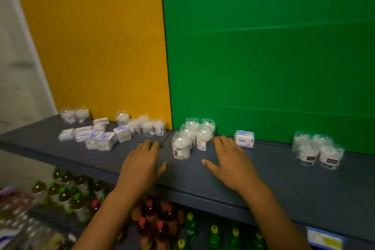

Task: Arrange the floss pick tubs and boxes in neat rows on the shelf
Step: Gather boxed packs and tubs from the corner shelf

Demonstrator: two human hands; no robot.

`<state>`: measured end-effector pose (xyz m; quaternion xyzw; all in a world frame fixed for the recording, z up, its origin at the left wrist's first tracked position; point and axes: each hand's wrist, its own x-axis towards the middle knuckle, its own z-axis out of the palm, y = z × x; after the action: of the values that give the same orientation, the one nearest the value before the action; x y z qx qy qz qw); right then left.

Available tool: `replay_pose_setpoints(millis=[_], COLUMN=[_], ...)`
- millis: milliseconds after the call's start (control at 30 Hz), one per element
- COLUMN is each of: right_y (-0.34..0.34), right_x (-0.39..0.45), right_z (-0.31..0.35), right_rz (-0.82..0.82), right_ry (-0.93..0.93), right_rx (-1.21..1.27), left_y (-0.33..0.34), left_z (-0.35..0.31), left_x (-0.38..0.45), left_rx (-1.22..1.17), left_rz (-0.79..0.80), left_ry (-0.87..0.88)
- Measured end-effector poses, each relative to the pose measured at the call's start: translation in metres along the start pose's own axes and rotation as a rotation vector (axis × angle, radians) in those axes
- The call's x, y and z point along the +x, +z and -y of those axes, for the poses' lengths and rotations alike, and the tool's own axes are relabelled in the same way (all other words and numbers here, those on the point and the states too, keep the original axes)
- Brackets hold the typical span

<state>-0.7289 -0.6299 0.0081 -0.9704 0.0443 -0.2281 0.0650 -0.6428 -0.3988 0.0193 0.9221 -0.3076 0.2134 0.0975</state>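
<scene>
Both hands are reaching out over the dark grey shelf (203, 176), palms down, one on each side of a cluster of clear tubs (192, 138). The left hand (142, 163) is lying flat with fingers straight and relaxed, holding nothing; its fingertips are sitting left of the front tub (181, 148), near it but apart. The right hand (229, 160) is spread the same way, released, thumb pointing inward toward the cluster; its fingertips are just beside the rear right tub, and whether they are touching it cannot be told through the blur.

The clear tubs are standing upright in a tight bunch at the join of the yellow panel (95, 46) and the green panel (269, 50). A single white-and-blue box (244, 138) is standing just right of the right hand, close to the green panel. Far right, another group of tubs with dark labels (317, 151) is sitting well apart from the rest.

To the left, a loose scatter of small white-and-blue boxes (95, 133) is lying at mixed angles, with more clear tubs (142, 125) behind them along the yellow panel and a pair of tubs (75, 114) at the far left end.

Below the shelf, bottles with green, yellow and red caps (162, 225) are standing in rows.
</scene>
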Motion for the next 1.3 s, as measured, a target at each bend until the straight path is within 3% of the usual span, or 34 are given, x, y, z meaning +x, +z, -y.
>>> replay_pose_setpoints(millis=[433, 1033, 1300], right_y=[0.040, 0.148, 0.185], right_x=[0.077, 0.260, 0.296], right_z=[0.138, 0.199, 0.225], right_rz=[0.037, 0.022, 0.089], right_ry=[-0.188, -0.264, -0.217], right_rx=[0.091, 0.149, 0.147], left_y=[-0.038, 0.010, 0.056], left_z=[0.143, 0.303, 0.355], left_x=[-0.041, 0.061, 0.083], left_rx=[0.053, 0.003, -0.093], left_rz=[-0.036, -0.027, 0.086], left_ry=[-0.214, -0.345, -0.326])
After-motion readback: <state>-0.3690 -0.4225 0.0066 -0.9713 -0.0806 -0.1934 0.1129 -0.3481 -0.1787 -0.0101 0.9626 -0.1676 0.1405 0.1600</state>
